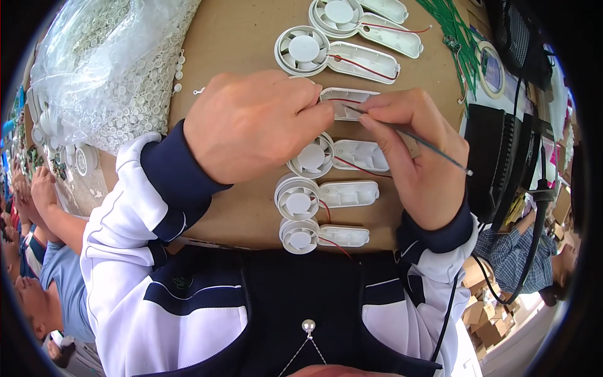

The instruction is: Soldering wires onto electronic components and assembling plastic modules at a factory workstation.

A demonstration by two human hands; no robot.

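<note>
A white mini fan housing (pixel 352 113) with a red wire along its hollow handle lies under my hands. My left hand (pixel 251 125) is closed above its round end, thumb and fingers pinched at the handle; what they grip is hidden. In my right hand (pixel 421 147) a thin dark pointed tool (pixel 433 149) is pinched between thumb and fingers, its fine tip close to the red wire. Nearer to me lie three more open housings: one fan (pixel 311 157) just below my hands, another (pixel 298 202), and the nearest one (pixel 299 239), each with a red wire.
Farther off lie more fan housings (pixel 304 48) in the same column. A clear plastic bag (pixel 119 69) of small white rings fills the far left. Green wires (pixel 453 41) and a tape roll (pixel 491 69) lie far right, beside black equipment (pixel 493 157). Other people sit at both sides.
</note>
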